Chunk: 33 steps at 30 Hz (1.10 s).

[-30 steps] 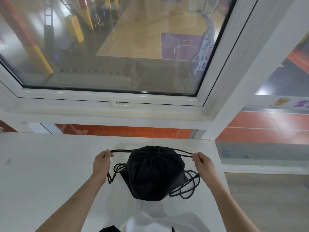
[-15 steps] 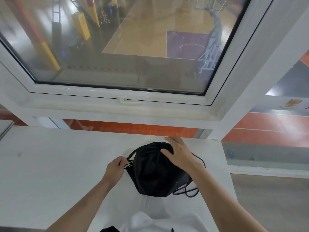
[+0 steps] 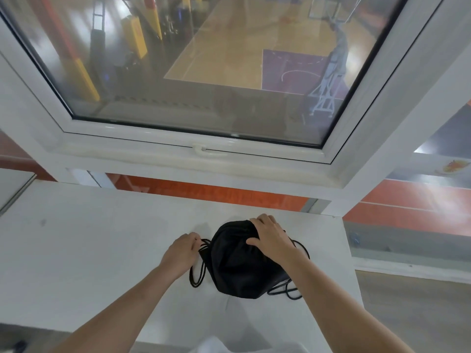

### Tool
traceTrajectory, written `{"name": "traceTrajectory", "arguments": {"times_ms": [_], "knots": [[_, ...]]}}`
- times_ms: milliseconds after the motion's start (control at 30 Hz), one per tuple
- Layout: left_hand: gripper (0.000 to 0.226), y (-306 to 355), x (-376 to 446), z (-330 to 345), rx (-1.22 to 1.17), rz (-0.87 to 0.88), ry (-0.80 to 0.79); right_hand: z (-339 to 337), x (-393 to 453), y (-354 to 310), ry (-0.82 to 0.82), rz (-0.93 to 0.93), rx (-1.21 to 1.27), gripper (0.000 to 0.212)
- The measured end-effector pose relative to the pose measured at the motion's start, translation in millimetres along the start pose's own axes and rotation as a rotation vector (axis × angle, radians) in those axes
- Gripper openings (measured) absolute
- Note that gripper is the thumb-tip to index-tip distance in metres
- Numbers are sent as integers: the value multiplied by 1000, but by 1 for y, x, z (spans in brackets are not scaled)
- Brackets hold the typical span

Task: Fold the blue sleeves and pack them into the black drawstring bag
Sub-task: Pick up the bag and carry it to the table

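The black drawstring bag (image 3: 242, 266) lies full and rounded on the white bench (image 3: 76, 250), and its mouth is gathered closed at the far end. The right hand (image 3: 271, 235) rests on top of this far end, with the fingers (image 3: 257, 221) spread flat over the cloth, pressing it and not curled around anything. The left hand (image 3: 182, 252) is just beside the bag, and its fingers are closed on the black cords (image 3: 204, 244) where they come out of the bag. A loop of cord (image 3: 196, 276) lies on the bench below the left fingers, and more cord (image 3: 288, 291) lies at the near right side of the bag. The blue sleeves are not visible. Beyond the right fingers there is a white window frame (image 3: 209, 154).
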<state>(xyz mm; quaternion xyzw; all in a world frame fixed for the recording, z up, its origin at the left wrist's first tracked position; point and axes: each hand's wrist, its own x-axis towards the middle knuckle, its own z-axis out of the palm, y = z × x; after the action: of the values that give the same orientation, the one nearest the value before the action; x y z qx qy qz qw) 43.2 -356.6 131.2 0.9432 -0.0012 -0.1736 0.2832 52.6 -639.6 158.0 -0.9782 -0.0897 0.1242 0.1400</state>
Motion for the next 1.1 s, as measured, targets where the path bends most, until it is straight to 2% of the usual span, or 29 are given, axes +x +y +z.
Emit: {"name": "traceTrajectory", "arguments": {"times_ms": [200, 367, 567, 833, 1100], "knots": [[40, 13, -31, -1, 112, -43, 126, -13, -9, -4, -24, -60, 0, 52], [43, 36, -68, -21, 43, -146, 286, -61, -18, -32, -2, -221, 49, 45], [45, 44, -140, -55, 99, -228, 515, -122, -36, -85, 9, -498, 30, 44], [46, 1, -269, -70, -12, -464, 690, -136, -87, -212, -28, -852, 85, 42], [38, -92, -453, -55, -119, -737, 878, -68, -168, -390, -179, -1183, 70, 52]]}}
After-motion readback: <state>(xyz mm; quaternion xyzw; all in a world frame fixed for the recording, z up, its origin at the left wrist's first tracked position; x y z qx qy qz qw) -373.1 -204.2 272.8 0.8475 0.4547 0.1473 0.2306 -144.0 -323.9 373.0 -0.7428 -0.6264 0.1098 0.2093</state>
